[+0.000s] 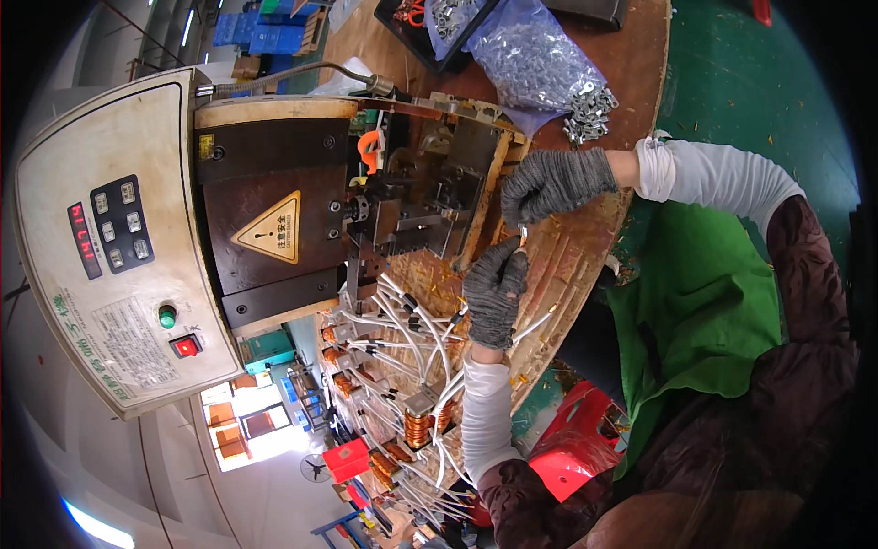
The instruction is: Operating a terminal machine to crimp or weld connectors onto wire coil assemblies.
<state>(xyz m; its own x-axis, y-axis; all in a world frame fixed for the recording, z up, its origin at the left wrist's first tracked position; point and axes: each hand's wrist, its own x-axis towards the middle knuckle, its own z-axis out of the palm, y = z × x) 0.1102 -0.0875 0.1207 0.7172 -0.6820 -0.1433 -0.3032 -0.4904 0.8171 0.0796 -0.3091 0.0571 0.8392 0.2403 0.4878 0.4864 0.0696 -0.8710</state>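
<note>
Both my hands wear grey knit gloves. My left hand (495, 291) is closed on a white lead wire (538, 320) that runs from a pile of copper-wound coils (419, 426). My right hand (551, 183) is just above it, with its fingertips pinched on a small metal terminal (523, 234) at the wire's end. The two hands nearly touch there. They sit over the worn wooden bench (585, 247), beside the tooling of a press machine (416, 206).
The machine's cream control panel (110, 238) has a red display, a green button and a red button. A yellow warning triangle (272, 229) marks its brown front. A plastic bag of small metal parts (540, 55) and a black tray (430, 27) lie on the bench. A red stool (572, 439) stands below.
</note>
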